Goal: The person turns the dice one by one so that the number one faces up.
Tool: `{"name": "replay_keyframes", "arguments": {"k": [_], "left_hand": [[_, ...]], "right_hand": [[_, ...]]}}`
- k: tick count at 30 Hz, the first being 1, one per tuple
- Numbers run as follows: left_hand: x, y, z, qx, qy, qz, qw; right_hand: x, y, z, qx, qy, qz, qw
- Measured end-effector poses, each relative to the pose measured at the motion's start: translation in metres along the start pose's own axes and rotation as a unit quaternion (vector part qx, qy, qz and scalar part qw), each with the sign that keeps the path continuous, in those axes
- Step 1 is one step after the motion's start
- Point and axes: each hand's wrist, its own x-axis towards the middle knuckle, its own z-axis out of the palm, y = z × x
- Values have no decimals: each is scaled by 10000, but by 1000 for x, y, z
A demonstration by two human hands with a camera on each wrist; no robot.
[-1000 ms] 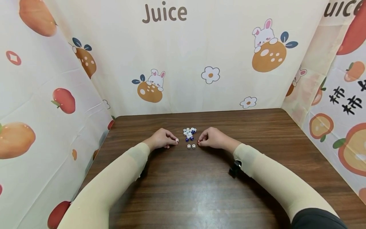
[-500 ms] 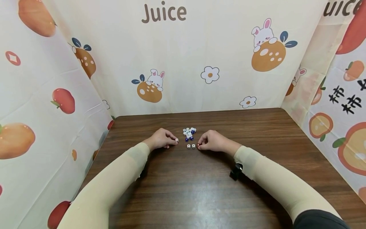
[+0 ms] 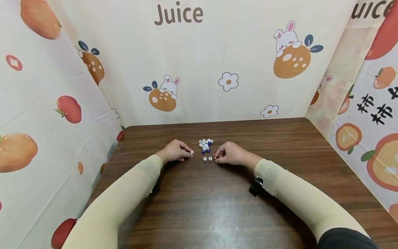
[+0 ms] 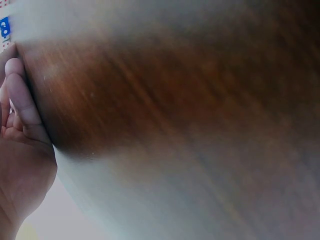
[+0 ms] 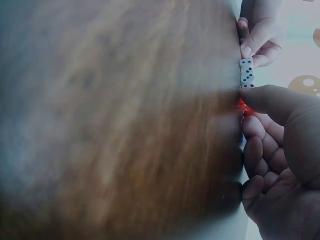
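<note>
Near the table's far side, my left hand [image 3: 177,151] pinches a white die [image 3: 192,152] at its fingertips. Opposite it, the thumb and fingers of my right hand [image 3: 230,153] pinch a red die [image 3: 215,159], also showing in the right wrist view as a red patch [image 5: 249,111] partly covered by the thumb. Two white dice, a left one [image 3: 205,159] and a right one [image 3: 210,159], lie side by side between the hands, the red die close beside the right one. Behind them is a cluster of white and blue dice [image 3: 204,145]. The left wrist view shows only part of the left hand [image 4: 25,150].
The brown wooden table [image 3: 186,207] extends toward me in front of the dice. Printed fabric [image 3: 199,52] hangs behind it and on both sides. A black device [image 3: 256,186] sits under my right wrist.
My right hand has come slightly toward me with the red die, level with the two white dice. In the last half second it barely moves. The left hand has stayed in place.
</note>
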Motion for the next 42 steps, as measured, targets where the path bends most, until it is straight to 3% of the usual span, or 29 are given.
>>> {"name": "replay_keyframes", "arguments": {"k": [14,25,32,42], "left_hand": [[0,0,-1,-9,17,-40,10000],[3,-3,1,18,39,-7,10000],[5,-5,1,25,56,-1,10000],[2,-3,1,-9,43,-11,10000]], "right_hand": [[4,1,-1,-96,-133,-27,9999],[3,2,-18,143,-561,-36,9983],[14,12,-29,52,-168,123,9998],[39,23,-31,126,477,915,9946]]}}
